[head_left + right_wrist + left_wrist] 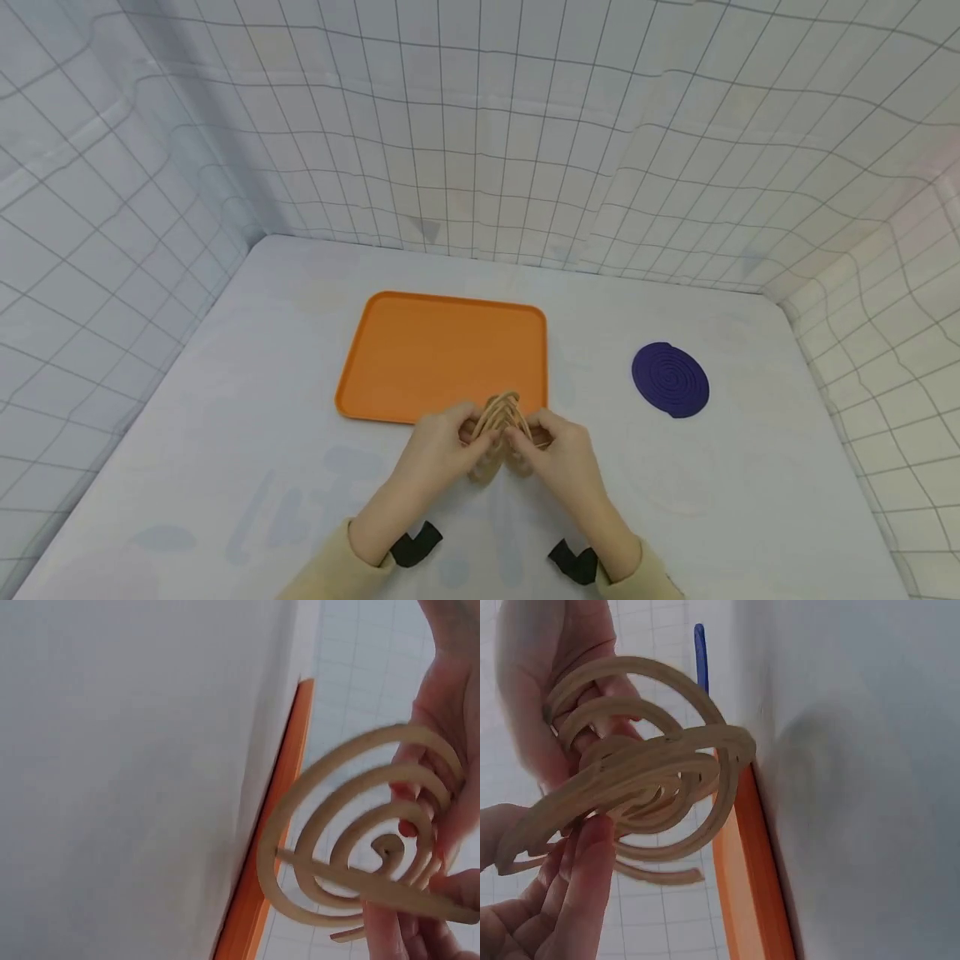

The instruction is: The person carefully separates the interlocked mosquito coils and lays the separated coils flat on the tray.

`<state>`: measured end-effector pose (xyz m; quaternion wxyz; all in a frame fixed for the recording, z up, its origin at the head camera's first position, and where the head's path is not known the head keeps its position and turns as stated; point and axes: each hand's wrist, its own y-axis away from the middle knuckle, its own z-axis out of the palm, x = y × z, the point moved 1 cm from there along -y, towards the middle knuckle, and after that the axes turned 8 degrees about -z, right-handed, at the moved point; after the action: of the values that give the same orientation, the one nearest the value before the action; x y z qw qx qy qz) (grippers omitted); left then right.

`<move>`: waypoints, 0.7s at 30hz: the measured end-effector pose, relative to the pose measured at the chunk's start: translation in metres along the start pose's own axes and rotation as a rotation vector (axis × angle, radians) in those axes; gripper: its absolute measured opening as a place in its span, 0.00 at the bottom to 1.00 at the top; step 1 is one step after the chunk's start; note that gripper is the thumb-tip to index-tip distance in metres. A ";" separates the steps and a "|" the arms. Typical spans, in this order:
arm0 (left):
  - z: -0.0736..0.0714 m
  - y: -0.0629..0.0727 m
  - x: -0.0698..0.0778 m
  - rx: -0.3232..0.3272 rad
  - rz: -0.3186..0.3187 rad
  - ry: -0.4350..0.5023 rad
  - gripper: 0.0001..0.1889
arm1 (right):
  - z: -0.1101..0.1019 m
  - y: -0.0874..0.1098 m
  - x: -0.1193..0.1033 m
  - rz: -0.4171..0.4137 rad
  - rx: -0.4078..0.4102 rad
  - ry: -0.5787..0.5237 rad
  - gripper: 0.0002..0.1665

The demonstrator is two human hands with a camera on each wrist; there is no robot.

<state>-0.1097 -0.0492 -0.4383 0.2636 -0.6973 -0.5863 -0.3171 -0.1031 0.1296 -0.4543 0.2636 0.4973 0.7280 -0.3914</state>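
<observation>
A tan spiral trivet (504, 407), made of thin coiled bands, is held between both hands just in front of the orange tray. My left hand (438, 446) pinches its left side between thumb and fingers. On the opposite side, my right hand (564, 457) grips it the same way. Its coils are bent and spread out of flat, with the rings crossing each other in the left wrist view. In the right wrist view the spiral (375, 889) shows its curled inner end and one straight-looking band across the rings.
Beyond the hands lies an orange tray (442, 358) with a raised rim. A dark purple spiral mat (670, 380) rests flat on the white table (720, 500) to the right. Grid-patterned curtains (487, 125) enclose the back and sides.
</observation>
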 end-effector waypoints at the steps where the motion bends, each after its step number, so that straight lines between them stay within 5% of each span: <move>1: 0.002 0.000 0.001 0.008 -0.005 0.007 0.06 | 0.002 0.001 -0.001 -0.003 0.004 -0.004 0.09; 14: 0.003 0.002 0.000 0.016 0.020 -0.088 0.16 | 0.016 0.009 -0.005 -0.249 0.049 0.162 0.19; 21: 0.000 -0.001 -0.002 -0.020 -0.016 -0.079 0.16 | 0.017 0.010 -0.003 -0.303 0.034 0.190 0.18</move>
<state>-0.1105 -0.0506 -0.4401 0.2307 -0.7073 -0.5986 -0.2971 -0.0933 0.1158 -0.4648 0.1231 0.4211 0.8096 -0.3900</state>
